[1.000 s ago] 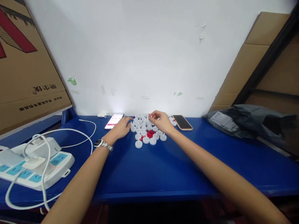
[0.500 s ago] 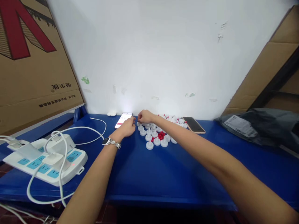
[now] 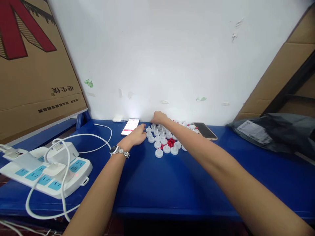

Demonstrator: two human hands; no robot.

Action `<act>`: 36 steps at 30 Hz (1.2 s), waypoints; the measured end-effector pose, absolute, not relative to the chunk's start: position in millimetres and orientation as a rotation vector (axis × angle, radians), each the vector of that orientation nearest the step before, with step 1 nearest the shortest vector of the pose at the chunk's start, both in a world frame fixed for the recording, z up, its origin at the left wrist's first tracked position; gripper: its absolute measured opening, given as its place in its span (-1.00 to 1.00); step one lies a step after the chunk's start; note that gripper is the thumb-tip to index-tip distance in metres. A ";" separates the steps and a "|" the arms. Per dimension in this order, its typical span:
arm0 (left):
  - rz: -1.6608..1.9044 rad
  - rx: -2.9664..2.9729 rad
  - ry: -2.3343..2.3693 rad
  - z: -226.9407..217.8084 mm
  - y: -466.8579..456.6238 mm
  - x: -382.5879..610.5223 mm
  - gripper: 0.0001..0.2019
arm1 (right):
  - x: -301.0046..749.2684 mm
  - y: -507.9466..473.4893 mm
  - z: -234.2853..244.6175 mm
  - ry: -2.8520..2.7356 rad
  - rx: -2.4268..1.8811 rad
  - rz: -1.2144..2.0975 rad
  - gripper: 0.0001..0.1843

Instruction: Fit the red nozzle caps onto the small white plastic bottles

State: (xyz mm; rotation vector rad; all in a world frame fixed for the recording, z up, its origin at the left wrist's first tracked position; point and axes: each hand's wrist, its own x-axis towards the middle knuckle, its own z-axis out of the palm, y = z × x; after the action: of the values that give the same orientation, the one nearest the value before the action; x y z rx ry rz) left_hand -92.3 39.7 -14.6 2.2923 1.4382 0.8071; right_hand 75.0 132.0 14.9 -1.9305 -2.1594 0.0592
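Observation:
White nozzle caps (image 3: pixel 157 144), round with a short spout on top, stand in a loose cluster on the blue table, with a small pile of red tips (image 3: pixel 171 142) among them. My right hand (image 3: pixel 159 117) reaches over the back left of the cluster, its fingers pinched together just above the caps there. Whatever lies between those fingertips is hidden. My left hand (image 3: pixel 138 135) is held low beside the left edge of the caps, its fingers loosely apart and holding nothing I can see. A lit phone (image 3: pixel 130 126) lies just behind it.
A power strip (image 3: pixel 85 168) with chargers and white cables (image 3: pixel 91 134) occupies the left of the blue table (image 3: pixel 177 183). Another phone (image 3: pixel 205 131) lies right of the caps, and a dark plastic parcel (image 3: pixel 273 131) farther right. A white wall stands behind; cardboard (image 3: pixel 39 75) leans left.
My right hand has moved a little right and back, up over the rear caps. My left hand has shifted slightly right, closer to the cluster. The view has shifted slightly.

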 end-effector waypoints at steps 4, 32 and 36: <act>0.856 2.307 1.456 -5.4 37.1 -88.9 -0.62 | 87.4 123.0 25.1 -2.111 -1.789 0.090 -0.61; 1.332 2.348 0.875 0.1 -21.3 5.5 -0.59 | 149.8 -56.6 15.7 -1.822 -1.078 0.499 -0.69; 1.407 1.974 0.917 -4.1 -24.5 22.0 -0.56 | 143.6 -56.8 17.4 -1.752 -1.161 0.412 -0.72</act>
State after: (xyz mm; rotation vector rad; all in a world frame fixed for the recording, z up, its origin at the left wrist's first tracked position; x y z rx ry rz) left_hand 22.0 -24.5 -4.1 1.9745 0.9170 1.4074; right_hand 143.6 -56.8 17.4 -1.1610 -1.7515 0.4117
